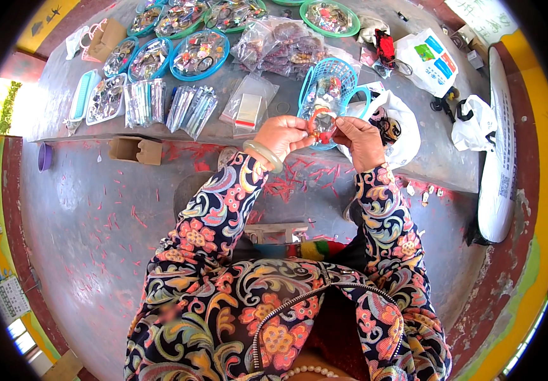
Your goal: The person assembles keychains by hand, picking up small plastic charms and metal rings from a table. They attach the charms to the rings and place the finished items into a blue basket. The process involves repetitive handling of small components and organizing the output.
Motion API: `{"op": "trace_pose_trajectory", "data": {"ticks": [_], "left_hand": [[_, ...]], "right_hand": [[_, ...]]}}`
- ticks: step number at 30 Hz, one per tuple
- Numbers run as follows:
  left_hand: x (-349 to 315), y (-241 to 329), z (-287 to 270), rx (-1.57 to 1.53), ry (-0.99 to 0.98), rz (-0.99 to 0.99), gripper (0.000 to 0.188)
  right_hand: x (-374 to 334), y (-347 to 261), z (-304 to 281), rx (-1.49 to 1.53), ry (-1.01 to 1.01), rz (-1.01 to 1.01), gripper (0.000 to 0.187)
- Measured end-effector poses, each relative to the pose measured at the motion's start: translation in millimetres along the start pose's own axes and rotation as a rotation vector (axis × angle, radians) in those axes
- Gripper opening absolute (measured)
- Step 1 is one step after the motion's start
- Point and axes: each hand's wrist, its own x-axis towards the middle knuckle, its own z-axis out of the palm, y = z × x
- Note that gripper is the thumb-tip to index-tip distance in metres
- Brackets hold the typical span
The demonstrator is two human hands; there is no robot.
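Observation:
My left hand [280,135], with a pale bangle at the wrist, and my right hand [361,141] meet over the table's near edge. Between their pinched fingertips is a small red-orange loop [314,124] that looks like a bracelet; its finer parts are too small to make out. Right behind it a blue plastic basket [343,68] holds small colourful pieces. Beside my right hand lies an open white plastic bag [407,136] with dark and patterned items inside. To the left of my left hand, a clear bag [257,89] lies flat with a whitish packet on it.
Round trays of trinkets [201,75] and packs of pens [191,109] cover the table's left side. Clear bags of dark red beads [280,47] lie at the middle back. White carrier bags [427,60] stand right. A cardboard box [135,150] sits on the floor among red scraps.

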Motion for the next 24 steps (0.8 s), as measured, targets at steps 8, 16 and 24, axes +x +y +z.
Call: {"op": "trace_pose_trajectory", "data": {"ticks": [8,16,24], "left_hand": [[-5.3,6.6,12.2,-0.016,0.024,0.002,0.014],[-0.2,-2.3,5.1,-0.026,0.069,0.039,0.012],[-0.6,-1.1,4.7,0.021,0.114,0.054,0.01]], "right_hand": [[-2.0,-1.9,-0.1,0.001,-0.019,0.008,0.016],[1.6,3.3,-0.6,-0.024,-0.011,0.03,0.019],[-0.9,0.6,0.3,-0.068,-0.048,0.061,0.02]]}}
